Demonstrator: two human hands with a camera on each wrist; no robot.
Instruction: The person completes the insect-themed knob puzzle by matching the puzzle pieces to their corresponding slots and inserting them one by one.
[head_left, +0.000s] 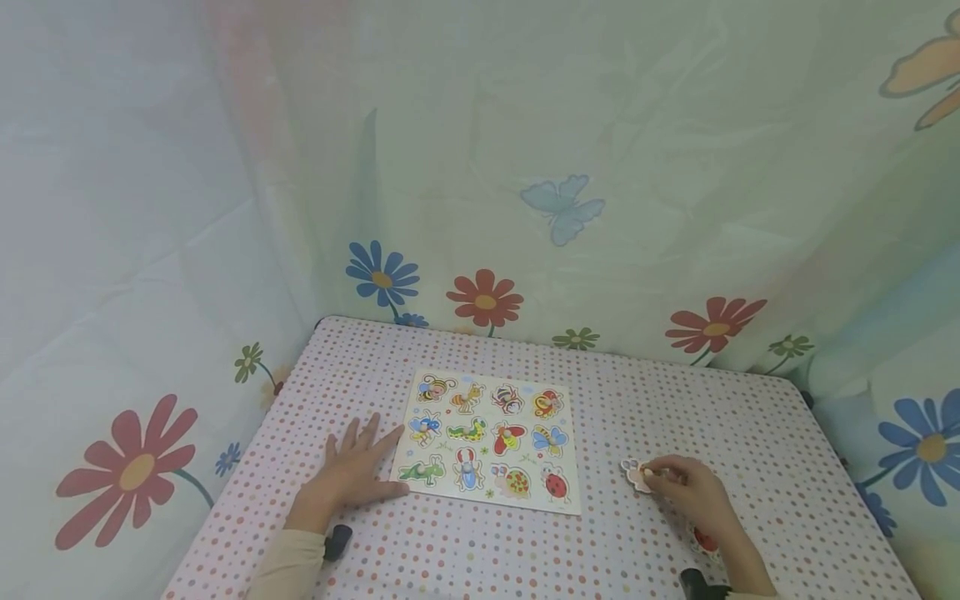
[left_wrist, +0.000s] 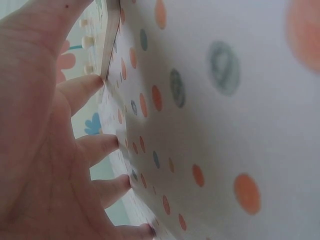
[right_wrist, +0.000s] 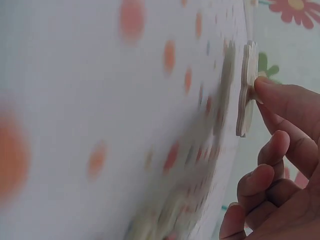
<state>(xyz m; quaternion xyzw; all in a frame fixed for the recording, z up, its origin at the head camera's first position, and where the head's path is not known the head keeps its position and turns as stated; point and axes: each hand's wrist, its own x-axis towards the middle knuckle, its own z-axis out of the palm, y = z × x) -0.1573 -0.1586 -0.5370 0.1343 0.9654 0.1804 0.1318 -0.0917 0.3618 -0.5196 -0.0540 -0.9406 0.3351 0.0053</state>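
Note:
A wooden puzzle board (head_left: 486,506) with knobbed insect pieces in several rows lies on the dotted table. My left hand (head_left: 352,467) rests at its left side with the fingers spread, the thumb and index finger at the board's edge. In the left wrist view the fingertips (left_wrist: 102,142) press on the cloth. To the right of the board, my right hand (head_left: 693,492) pinches a puzzle piece (head_left: 632,473) by its knob. Seen edge-on in the right wrist view, that puzzle piece (right_wrist: 245,95) is held off the tabletop; its picture is mostly hidden.
Partly under my right wrist lies a red puzzle piece (head_left: 705,542). The dotted tablecloth (head_left: 622,550) covers the table. Curtains (head_left: 637,250) printed with flowers and butterflies hang behind it and on both sides.

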